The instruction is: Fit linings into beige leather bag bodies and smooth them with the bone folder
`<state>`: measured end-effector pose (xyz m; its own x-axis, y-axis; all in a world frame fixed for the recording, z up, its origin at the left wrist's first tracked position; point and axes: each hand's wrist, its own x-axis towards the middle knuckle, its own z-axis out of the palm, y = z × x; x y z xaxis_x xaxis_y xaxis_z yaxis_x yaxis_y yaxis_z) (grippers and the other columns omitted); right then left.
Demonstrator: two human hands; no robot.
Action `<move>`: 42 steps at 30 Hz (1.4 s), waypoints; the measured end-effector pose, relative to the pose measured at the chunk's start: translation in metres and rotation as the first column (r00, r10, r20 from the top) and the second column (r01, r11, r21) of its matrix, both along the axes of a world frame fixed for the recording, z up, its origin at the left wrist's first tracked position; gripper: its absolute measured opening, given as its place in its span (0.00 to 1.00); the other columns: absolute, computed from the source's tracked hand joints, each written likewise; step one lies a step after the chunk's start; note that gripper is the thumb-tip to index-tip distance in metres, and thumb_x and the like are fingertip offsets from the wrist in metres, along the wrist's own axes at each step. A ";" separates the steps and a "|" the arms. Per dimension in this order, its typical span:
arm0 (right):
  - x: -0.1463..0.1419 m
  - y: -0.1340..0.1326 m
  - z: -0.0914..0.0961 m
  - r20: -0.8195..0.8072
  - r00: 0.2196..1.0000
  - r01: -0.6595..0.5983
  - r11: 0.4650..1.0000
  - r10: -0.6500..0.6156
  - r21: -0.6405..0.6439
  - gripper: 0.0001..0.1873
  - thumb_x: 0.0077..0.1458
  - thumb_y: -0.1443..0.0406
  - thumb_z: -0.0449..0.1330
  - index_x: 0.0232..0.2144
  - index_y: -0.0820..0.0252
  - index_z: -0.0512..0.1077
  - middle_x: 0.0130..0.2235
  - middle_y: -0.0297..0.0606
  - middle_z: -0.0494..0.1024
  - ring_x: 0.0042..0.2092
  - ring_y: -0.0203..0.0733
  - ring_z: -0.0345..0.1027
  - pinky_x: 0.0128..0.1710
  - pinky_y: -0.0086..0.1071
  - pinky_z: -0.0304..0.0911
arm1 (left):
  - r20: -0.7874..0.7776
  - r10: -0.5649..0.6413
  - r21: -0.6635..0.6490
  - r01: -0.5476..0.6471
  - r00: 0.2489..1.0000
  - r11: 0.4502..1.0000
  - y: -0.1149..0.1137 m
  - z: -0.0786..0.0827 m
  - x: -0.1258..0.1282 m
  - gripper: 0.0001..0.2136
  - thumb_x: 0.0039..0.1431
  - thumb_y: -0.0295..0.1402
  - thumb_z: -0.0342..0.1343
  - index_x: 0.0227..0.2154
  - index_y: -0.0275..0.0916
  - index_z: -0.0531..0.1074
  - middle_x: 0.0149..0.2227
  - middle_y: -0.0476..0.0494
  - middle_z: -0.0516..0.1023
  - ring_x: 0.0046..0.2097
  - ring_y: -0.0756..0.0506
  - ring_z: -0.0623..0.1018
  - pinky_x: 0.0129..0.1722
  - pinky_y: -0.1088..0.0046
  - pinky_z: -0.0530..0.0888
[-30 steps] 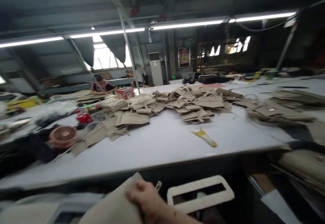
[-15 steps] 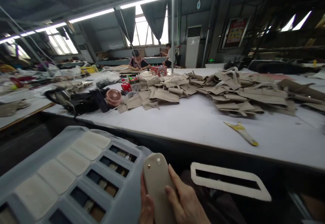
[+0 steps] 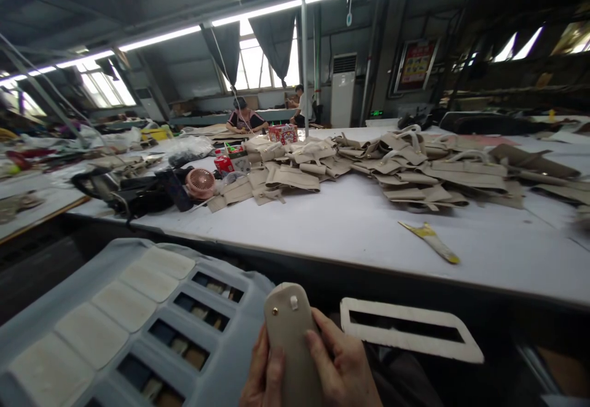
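Note:
A beige rounded leather flap [image 3: 289, 327] with a metal stud and a small clasp stands upright at the bottom centre. My left hand [image 3: 263, 375] grips its left edge and my right hand [image 3: 342, 370] wraps its right side, fingers curled over the face. To the left lies a grey plastic crate [image 3: 230, 358] on its side, some of its slots covered by cream pieces [image 3: 120, 304]. A white rectangular frame [image 3: 410, 329] lies just right of my hands.
A long white table [image 3: 332, 229] carries piles of beige bag pieces [image 3: 396, 164], a yellow-tipped tool [image 3: 429, 240], a pink fan [image 3: 200, 182] and black bags [image 3: 138, 190]. Two people work at a far bench [image 3: 251, 115].
The view swung left one second ago, bringing the crate into sight; since then it has steadied. The flap now stands upright between both hands and has shifted slightly right and down.

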<state>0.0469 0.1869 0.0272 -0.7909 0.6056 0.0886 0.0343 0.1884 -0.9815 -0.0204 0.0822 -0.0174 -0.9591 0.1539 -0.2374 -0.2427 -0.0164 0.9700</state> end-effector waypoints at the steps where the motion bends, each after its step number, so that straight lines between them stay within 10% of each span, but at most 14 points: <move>1: 0.001 -0.001 0.001 -0.006 1.000 -0.004 1.000 0.003 -0.021 0.30 0.63 0.48 0.50 0.55 0.61 0.71 0.25 0.38 0.79 0.22 0.40 0.68 0.26 0.28 0.66 | 0.022 -0.017 0.054 0.016 1.000 0.998 0.003 0.006 -0.002 0.30 0.54 0.51 0.60 0.57 0.42 0.69 0.59 0.42 0.72 0.60 0.34 0.69 0.59 0.61 0.70; 8: 0.009 -0.005 -0.004 0.054 0.998 -0.022 1.000 0.023 -0.016 0.34 0.62 0.46 0.50 0.61 0.60 0.66 0.28 0.40 0.80 0.25 0.43 0.72 0.29 0.30 0.69 | -0.078 -0.246 0.237 0.257 0.966 0.937 0.017 0.045 -0.027 0.28 0.61 0.54 0.49 0.56 0.39 0.68 0.54 0.38 0.75 0.45 0.41 0.79 0.40 0.70 0.76; 15: 0.002 -0.001 -0.008 0.050 0.995 0.067 0.969 -0.081 0.237 0.35 0.65 0.47 0.43 0.63 0.65 0.62 0.38 0.49 0.82 0.31 0.49 0.77 0.31 0.33 0.70 | -0.103 -0.265 0.237 0.282 0.959 0.930 0.024 0.030 -0.027 0.29 0.63 0.56 0.45 0.53 0.36 0.69 0.50 0.36 0.77 0.49 0.38 0.77 0.46 0.66 0.75; 22: -0.007 0.021 0.019 0.185 0.979 0.023 0.949 -0.084 0.313 0.22 0.64 0.48 0.48 0.35 0.56 0.72 0.31 0.41 0.79 0.33 0.47 0.73 0.31 0.32 0.60 | -0.118 -0.324 0.294 0.344 0.939 0.892 0.027 0.030 -0.022 0.29 0.64 0.57 0.40 0.53 0.40 0.69 0.56 0.39 0.72 0.58 0.39 0.70 0.58 0.67 0.66; 30: -0.013 0.024 0.006 0.083 0.996 0.003 0.996 -0.010 0.092 0.23 0.61 0.47 0.52 0.25 0.58 0.64 0.24 0.32 0.68 0.27 0.36 0.61 0.25 0.28 0.53 | -0.039 -0.451 0.595 0.383 0.892 0.706 0.025 0.045 -0.008 0.31 0.63 0.58 0.38 0.57 0.41 0.63 0.54 0.37 0.73 0.55 0.37 0.73 0.53 0.63 0.69; 37: -0.019 0.025 -0.003 -0.030 0.997 -0.080 0.953 0.075 -0.292 0.25 0.54 0.45 0.60 0.28 0.63 0.71 0.26 0.33 0.69 0.27 0.34 0.58 0.25 0.27 0.54 | -0.226 -0.475 0.318 0.526 0.850 0.789 0.016 0.047 -0.037 0.25 0.65 0.54 0.43 0.52 0.40 0.70 0.55 0.40 0.73 0.54 0.39 0.72 0.53 0.67 0.68; 42: -0.017 0.020 0.003 -0.071 0.980 -0.197 0.931 0.184 -0.308 0.25 0.57 0.45 0.57 0.32 0.62 0.75 0.29 0.36 0.74 0.30 0.38 0.64 0.29 0.28 0.58 | -0.267 -0.764 -0.081 0.777 0.587 0.625 0.011 0.066 -0.080 0.19 0.54 0.43 0.62 0.47 0.42 0.75 0.45 0.45 0.78 0.45 0.42 0.75 0.43 0.73 0.70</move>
<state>0.0303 0.2071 0.0303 -0.8939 0.4460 -0.0459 -0.0132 -0.1285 -0.9916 -0.1006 0.0931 0.0486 -0.4978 0.8671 0.0151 0.0667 0.0210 0.9976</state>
